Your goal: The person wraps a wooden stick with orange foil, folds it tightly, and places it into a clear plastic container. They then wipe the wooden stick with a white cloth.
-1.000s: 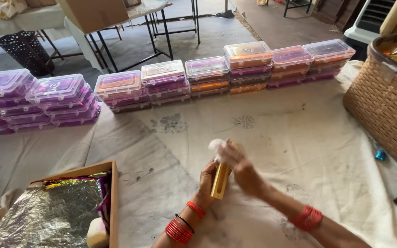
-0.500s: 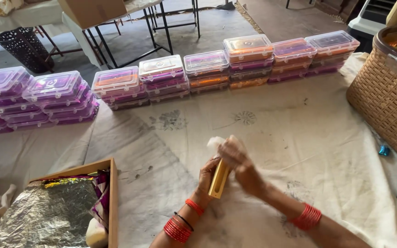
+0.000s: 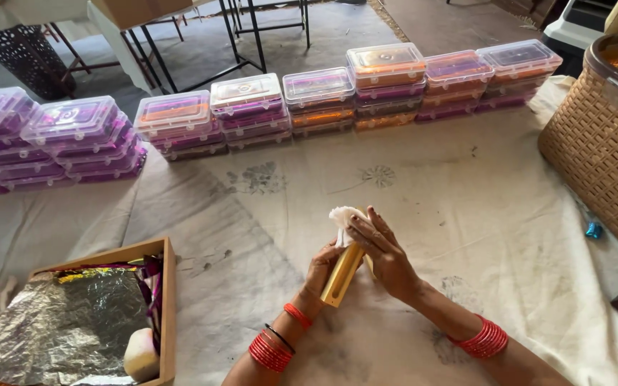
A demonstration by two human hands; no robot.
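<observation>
My left hand (image 3: 321, 271) grips a long yellow-gold stick-shaped piece (image 3: 342, 276), held slanted above the cloth-covered floor. My right hand (image 3: 384, 251) pinches a crumpled white tissue (image 3: 342, 216) against the upper end of that piece, fingers curled over it. Both wrists carry red bangles. The hands are close together at the centre bottom of the view.
A row of stacked clear-lidded plastic boxes (image 3: 252, 107) with purple and orange contents runs across the far side. A woven basket (image 3: 602, 143) stands at the right. A wooden tray (image 3: 167, 300) lined with foil lies at the lower left. A small blue object (image 3: 594, 229) rests near the basket.
The hands stay together on the yellow piece; the right hand's fingers have shifted slightly over the tissue at its top. The camera view has drifted a little.
</observation>
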